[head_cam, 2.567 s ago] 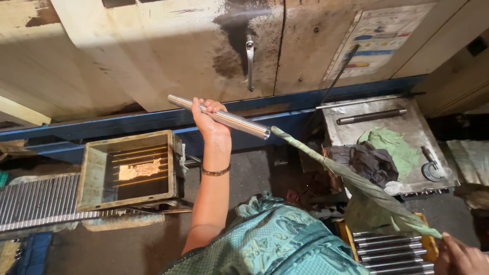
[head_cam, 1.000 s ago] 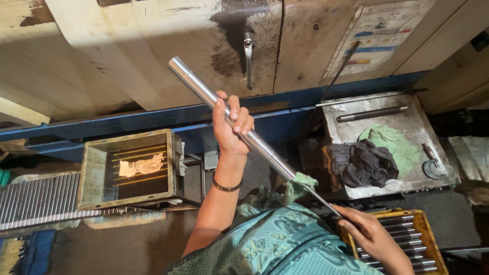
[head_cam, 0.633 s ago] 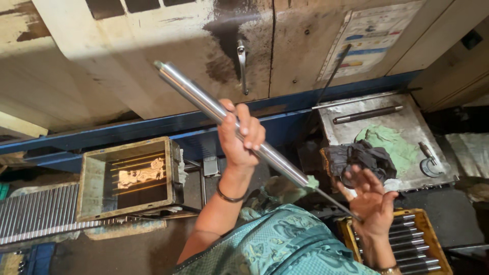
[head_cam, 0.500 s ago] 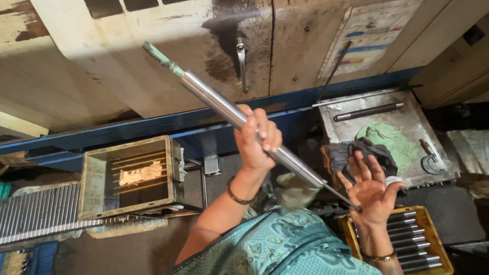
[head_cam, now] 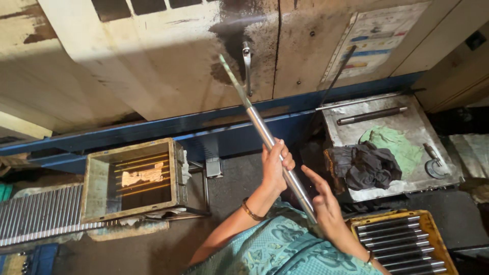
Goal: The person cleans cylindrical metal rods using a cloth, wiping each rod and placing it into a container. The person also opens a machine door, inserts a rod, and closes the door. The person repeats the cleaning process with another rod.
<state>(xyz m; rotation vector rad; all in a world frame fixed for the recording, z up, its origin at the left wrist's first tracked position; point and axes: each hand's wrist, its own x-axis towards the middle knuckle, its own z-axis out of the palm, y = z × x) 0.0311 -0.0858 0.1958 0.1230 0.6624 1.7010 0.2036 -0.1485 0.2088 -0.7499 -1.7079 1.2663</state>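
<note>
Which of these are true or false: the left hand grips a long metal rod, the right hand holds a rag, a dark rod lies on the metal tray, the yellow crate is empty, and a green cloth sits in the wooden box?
1. The left hand grips a long metal rod. True.
2. The right hand holds a rag. False: it is open, palm beside the rod's lower part, holding nothing.
3. A dark rod lies on the metal tray. True.
4. The yellow crate is empty. False: it holds a row of metal rods.
5. A green cloth sits in the wooden box. False: the cloth lies on the metal tray, beside a black rag.
</note>
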